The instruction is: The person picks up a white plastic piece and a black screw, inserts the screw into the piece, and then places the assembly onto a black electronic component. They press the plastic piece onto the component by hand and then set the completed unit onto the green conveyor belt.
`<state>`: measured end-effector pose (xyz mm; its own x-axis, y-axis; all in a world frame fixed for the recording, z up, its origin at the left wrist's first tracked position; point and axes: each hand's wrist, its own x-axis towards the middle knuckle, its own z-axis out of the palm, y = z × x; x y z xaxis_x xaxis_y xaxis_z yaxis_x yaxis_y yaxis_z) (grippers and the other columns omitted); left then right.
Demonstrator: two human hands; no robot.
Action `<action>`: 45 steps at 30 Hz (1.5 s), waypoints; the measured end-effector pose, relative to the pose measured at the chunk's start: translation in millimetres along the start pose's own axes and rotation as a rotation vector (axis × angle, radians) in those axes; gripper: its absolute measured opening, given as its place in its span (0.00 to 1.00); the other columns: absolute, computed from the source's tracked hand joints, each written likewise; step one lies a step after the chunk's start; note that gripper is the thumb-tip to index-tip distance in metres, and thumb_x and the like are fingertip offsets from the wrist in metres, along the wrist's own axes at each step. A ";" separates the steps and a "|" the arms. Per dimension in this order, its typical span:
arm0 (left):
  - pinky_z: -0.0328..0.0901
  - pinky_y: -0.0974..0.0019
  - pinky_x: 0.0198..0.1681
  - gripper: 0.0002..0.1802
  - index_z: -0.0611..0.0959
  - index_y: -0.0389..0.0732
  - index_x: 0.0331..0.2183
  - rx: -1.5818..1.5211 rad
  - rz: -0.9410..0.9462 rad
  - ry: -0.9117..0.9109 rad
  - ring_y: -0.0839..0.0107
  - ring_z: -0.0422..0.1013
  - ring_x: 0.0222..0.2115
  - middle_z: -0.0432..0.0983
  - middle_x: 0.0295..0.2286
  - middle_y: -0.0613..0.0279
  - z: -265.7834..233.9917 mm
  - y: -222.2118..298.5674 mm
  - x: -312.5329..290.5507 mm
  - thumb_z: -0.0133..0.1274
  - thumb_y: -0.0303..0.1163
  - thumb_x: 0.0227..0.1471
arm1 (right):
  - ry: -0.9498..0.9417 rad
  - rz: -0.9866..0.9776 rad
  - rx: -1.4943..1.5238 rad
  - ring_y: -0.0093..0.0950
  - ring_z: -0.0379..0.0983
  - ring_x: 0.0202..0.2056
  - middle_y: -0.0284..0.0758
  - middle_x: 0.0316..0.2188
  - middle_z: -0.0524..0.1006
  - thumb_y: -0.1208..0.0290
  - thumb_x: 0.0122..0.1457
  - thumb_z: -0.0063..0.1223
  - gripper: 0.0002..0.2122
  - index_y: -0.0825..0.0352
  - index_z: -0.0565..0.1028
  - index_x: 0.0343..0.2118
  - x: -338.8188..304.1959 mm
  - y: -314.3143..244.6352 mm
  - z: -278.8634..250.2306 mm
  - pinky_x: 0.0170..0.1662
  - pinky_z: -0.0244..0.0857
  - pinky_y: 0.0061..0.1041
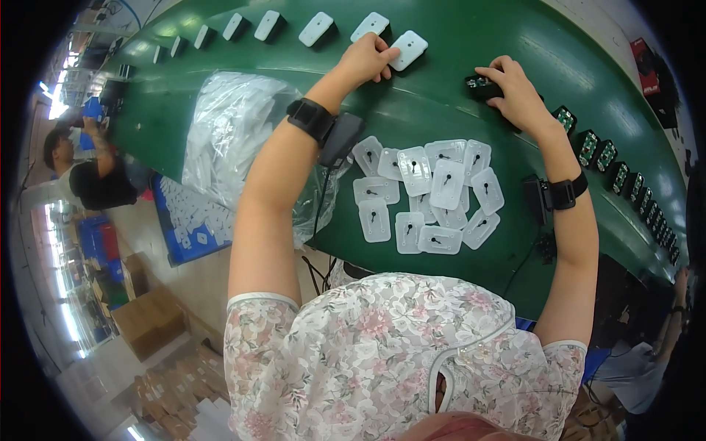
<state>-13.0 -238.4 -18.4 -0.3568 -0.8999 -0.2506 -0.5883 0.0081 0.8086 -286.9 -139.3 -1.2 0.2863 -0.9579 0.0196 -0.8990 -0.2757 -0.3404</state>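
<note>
My left hand [365,60] is at the far middle of the green table, its fingers closed on the near left edge of a small black case with a white cover [409,50]. To the right, my right hand [517,94] has its thumb and fingers around an open black case with a circuit board [481,86] showing inside. Between my forearms lies a loose group of translucent white covers [447,184], several overlapping, each with a small dark part on it. Each wrist wears a black strap with a dark device.
A row of white-topped cases [318,29] runs along the far left. Open cases with circuit boards [587,147] curve down the right edge. A large clear plastic bag [239,132] rests beside my left forearm. A blue tray [176,253] of white pieces sits below. Another person [92,173] works at left.
</note>
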 end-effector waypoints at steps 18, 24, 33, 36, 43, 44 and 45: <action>0.64 0.54 0.25 0.16 0.74 0.39 0.24 0.786 0.196 0.220 0.53 0.71 0.23 0.73 0.18 0.54 25.5 -52.0 -140.7 0.51 0.43 0.50 | 0.425 0.041 0.020 0.34 0.68 0.42 0.35 0.37 0.72 0.58 0.53 0.53 0.16 0.63 0.73 0.41 16.5 1.0 43.6 0.45 0.62 0.30; 0.65 0.57 0.26 0.20 0.71 0.38 0.25 0.827 0.299 0.368 0.55 0.70 0.26 0.71 0.23 0.55 35.1 -43.1 -109.5 0.52 0.47 0.48 | 0.352 -0.013 0.101 0.36 0.67 0.43 0.35 0.38 0.72 0.67 0.52 0.53 0.13 0.64 0.71 0.40 16.8 -3.5 43.6 0.45 0.62 0.32; 0.64 0.63 0.37 0.20 0.72 0.36 0.30 0.720 0.531 0.315 0.59 0.64 0.34 0.66 0.30 0.56 45.9 -27.9 -100.1 0.62 0.37 0.37 | 0.230 0.024 0.215 0.39 0.68 0.44 0.41 0.42 0.71 0.78 0.47 0.56 0.23 0.64 0.65 0.49 11.4 -10.5 33.7 0.48 0.62 0.31; 0.62 0.62 0.38 0.18 0.73 0.37 0.33 0.669 0.717 0.291 0.59 0.64 0.36 0.66 0.31 0.56 46.4 -21.8 -86.6 0.60 0.32 0.39 | 0.304 -0.033 0.285 0.37 0.69 0.44 0.40 0.42 0.71 0.79 0.47 0.56 0.23 0.64 0.67 0.49 8.8 -17.3 30.4 0.48 0.62 0.30; 0.61 0.59 0.48 0.22 0.72 0.37 0.45 0.278 0.681 0.349 0.56 0.66 0.44 0.70 0.41 0.53 31.3 -26.3 -104.5 0.52 0.21 0.43 | 0.199 -0.213 0.433 0.37 0.68 0.45 0.39 0.42 0.72 0.82 0.45 0.55 0.21 0.66 0.69 0.46 3.1 -65.8 32.0 0.49 0.62 0.29; 0.60 0.59 0.51 0.24 0.71 0.37 0.47 0.209 0.657 0.375 0.55 0.65 0.47 0.70 0.44 0.52 27.6 -26.0 -109.1 0.49 0.18 0.44 | 0.194 -0.211 0.434 0.37 0.68 0.45 0.39 0.42 0.72 0.82 0.45 0.55 0.21 0.66 0.69 0.46 5.3 -71.3 32.3 0.49 0.62 0.29; 0.60 0.59 0.51 0.24 0.71 0.37 0.47 0.206 0.653 0.374 0.55 0.65 0.47 0.70 0.44 0.52 24.8 -26.3 -112.0 0.49 0.18 0.44 | 0.149 -0.230 0.437 0.37 0.68 0.45 0.39 0.42 0.72 0.82 0.45 0.55 0.21 0.66 0.70 0.45 8.0 -76.4 31.5 0.49 0.62 0.29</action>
<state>24.5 -127.0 -24.8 -0.4307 -0.7720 0.4675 -0.4793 0.6346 0.6063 -205.5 -123.4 -4.6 0.3815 -0.8860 0.2635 -0.5868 -0.4524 -0.6716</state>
